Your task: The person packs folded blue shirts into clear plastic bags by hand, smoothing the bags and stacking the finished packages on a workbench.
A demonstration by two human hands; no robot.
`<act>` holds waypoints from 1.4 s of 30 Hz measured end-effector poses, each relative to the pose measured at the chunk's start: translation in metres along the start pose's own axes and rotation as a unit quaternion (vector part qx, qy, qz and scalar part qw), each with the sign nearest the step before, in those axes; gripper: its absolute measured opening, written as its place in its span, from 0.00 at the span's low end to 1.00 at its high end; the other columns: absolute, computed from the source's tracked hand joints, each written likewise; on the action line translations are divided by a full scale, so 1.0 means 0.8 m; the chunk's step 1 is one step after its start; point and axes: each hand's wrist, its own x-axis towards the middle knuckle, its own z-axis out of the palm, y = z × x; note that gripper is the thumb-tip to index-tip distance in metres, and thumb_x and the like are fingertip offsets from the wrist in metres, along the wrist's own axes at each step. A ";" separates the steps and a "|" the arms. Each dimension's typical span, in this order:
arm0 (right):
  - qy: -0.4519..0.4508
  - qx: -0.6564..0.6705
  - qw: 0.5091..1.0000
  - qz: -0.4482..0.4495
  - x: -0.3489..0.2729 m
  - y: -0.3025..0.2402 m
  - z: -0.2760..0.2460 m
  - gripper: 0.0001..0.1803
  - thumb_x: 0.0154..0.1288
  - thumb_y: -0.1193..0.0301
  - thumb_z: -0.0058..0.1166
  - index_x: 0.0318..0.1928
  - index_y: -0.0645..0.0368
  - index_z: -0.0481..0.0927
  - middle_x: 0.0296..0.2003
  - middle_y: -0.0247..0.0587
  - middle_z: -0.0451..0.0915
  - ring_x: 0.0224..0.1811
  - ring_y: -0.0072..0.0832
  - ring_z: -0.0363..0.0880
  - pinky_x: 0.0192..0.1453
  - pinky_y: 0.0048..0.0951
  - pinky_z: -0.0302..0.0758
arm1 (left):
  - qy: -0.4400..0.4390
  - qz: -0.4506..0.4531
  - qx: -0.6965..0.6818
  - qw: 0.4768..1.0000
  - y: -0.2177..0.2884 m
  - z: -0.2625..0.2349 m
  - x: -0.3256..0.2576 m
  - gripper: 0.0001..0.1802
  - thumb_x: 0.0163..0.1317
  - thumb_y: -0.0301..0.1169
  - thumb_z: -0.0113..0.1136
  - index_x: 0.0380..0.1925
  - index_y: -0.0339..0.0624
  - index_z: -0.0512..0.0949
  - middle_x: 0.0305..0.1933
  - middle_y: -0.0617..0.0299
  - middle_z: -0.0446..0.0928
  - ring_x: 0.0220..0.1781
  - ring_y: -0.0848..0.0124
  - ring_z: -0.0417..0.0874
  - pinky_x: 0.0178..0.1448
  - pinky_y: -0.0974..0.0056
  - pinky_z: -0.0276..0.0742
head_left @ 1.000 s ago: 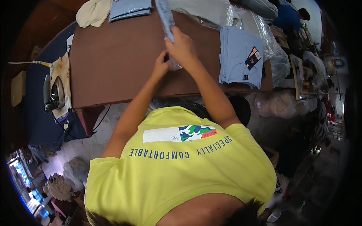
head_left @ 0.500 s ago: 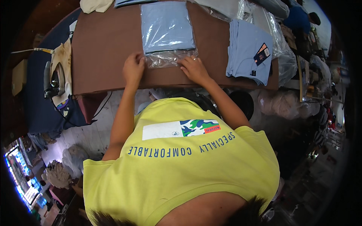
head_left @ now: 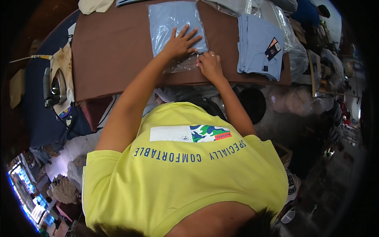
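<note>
Splays the fingers of the left hand (head_left: 177, 46) wide and flat, palm down and gripping nothing, on the near half of the folded light-blue garment (head_left: 160, 21) inside its clear plastic bag (head_left: 178, 66). Curls the fingers of the right hand (head_left: 212, 67) nearly closed at the bag's near right corner, just beside the left thumb; cannot tell from this view about any pinch on the plastic. Lies, as a bagged bundle, on the brown table (head_left: 110, 51), directly under the left fingers and just beyond the right ones. Shows, to the right and apart from both hands, another folded light-blue garment (head_left: 252, 39) with a dark hang tag (head_left: 273, 50); at far left, a clothes iron (head_left: 58, 89).
</note>
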 end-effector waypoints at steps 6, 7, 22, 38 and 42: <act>0.121 0.007 0.990 -0.073 -0.029 0.002 0.000 0.05 0.51 0.73 0.56 0.31 0.55 0.76 0.31 0.37 0.74 0.39 0.36 0.73 0.51 0.40 0.66 | -0.004 0.027 0.006 1.000 -0.002 0.020 -0.009 0.35 0.62 0.64 0.33 0.67 0.69 0.56 0.74 0.68 0.50 0.76 0.58 0.44 0.71 0.35 0.35; 0.124 -0.006 0.989 -0.081 -0.037 -0.002 0.000 0.05 0.50 0.74 0.55 0.31 0.55 0.76 0.31 0.36 0.74 0.39 0.35 0.73 0.51 0.39 0.65 | -0.005 0.028 0.010 1.000 -0.001 0.019 -0.009 0.34 0.62 0.64 0.33 0.67 0.69 0.56 0.74 0.68 0.50 0.75 0.57 0.44 0.71 0.35 0.36; 0.008 0.065 0.986 -0.150 -0.035 -0.063 -0.001 0.30 0.49 0.56 0.63 0.53 0.51 0.74 0.52 0.35 0.71 0.57 0.35 0.67 0.62 0.42 0.60 | 0.013 0.036 -0.061 0.997 -0.009 0.010 -0.013 0.33 0.64 0.60 0.36 0.68 0.66 0.55 0.74 0.66 0.48 0.76 0.56 0.42 0.70 0.33 0.36; 0.025 0.008 0.993 -0.118 0.022 -0.025 0.008 0.28 0.57 0.65 0.56 0.60 0.45 0.69 0.66 0.37 0.60 0.69 0.40 0.56 0.69 0.48 0.55 | -0.108 0.093 -0.170 0.975 0.043 -0.068 -0.184 0.41 0.60 0.55 0.49 0.68 0.48 0.54 0.74 0.59 0.50 0.76 0.60 0.45 0.74 0.44 0.35; 0.017 -0.012 0.981 -0.190 0.056 -0.042 0.024 0.32 0.57 0.60 0.56 0.63 0.42 0.65 0.68 0.35 0.57 0.70 0.41 0.53 0.69 0.48 0.54 | -0.173 0.093 -0.141 0.970 0.044 -0.075 -0.207 0.42 0.57 0.54 0.52 0.68 0.49 0.54 0.74 0.61 0.50 0.76 0.62 0.46 0.74 0.46 0.38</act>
